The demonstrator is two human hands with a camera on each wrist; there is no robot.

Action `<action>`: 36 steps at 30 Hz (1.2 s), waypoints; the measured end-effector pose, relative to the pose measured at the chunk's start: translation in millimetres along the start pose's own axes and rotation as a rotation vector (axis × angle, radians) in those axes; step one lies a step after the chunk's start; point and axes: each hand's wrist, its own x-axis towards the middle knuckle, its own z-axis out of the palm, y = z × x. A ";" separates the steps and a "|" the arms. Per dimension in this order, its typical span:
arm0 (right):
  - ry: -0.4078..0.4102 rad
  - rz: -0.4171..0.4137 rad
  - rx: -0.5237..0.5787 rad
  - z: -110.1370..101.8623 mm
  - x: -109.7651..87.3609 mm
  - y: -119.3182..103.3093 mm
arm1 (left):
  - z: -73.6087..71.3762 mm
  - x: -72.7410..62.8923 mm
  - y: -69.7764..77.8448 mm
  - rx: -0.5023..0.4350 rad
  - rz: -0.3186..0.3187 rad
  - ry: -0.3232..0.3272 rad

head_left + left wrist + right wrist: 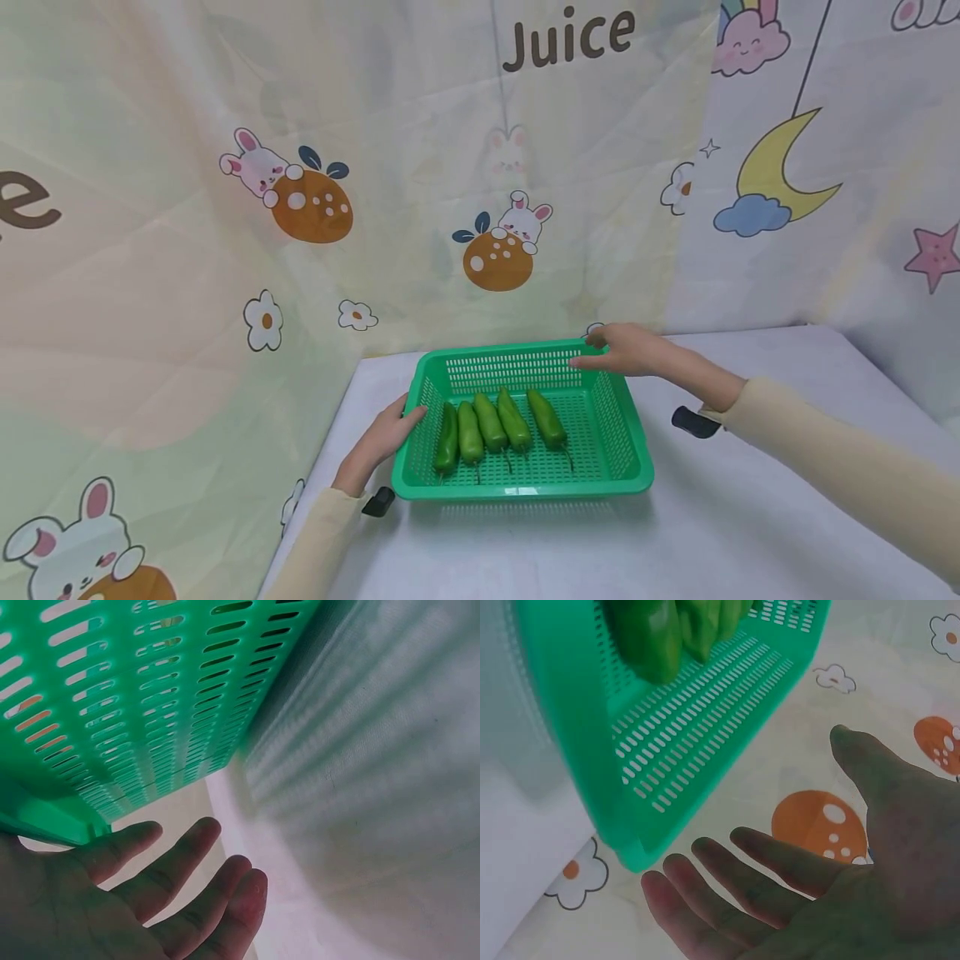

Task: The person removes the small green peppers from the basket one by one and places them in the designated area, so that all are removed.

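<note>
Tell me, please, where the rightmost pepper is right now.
In the head view, the rightmost pepper lies in the green basket, right of the other four peppers, across a small gap.

Left of the basket, the person wears a left sleeve of plain cream cloth, long and fairly smooth, reaching the wrist. Right of the basket, a matching right sleeve is loose, its cuff edge a little flared. Each cuff has a small, rounded black piece beside it: the left piece just off the basket's near left corner, the right piece right of the basket. Their finer details are too small to tell.
</note>
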 end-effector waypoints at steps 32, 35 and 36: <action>-0.130 0.035 -0.040 41.0 48.6 -33.9 | -1.1 -0.5 0.0 -0.053 0.003 -0.024; -0.154 0.063 -0.044 48.5 53.3 -35.2 | -0.8 -0.1 -0.1 -0.058 0.000 -0.030; -0.162 0.074 -0.046 51.0 54.7 -35.7 | -0.6 0.2 -0.3 -0.061 -0.002 -0.030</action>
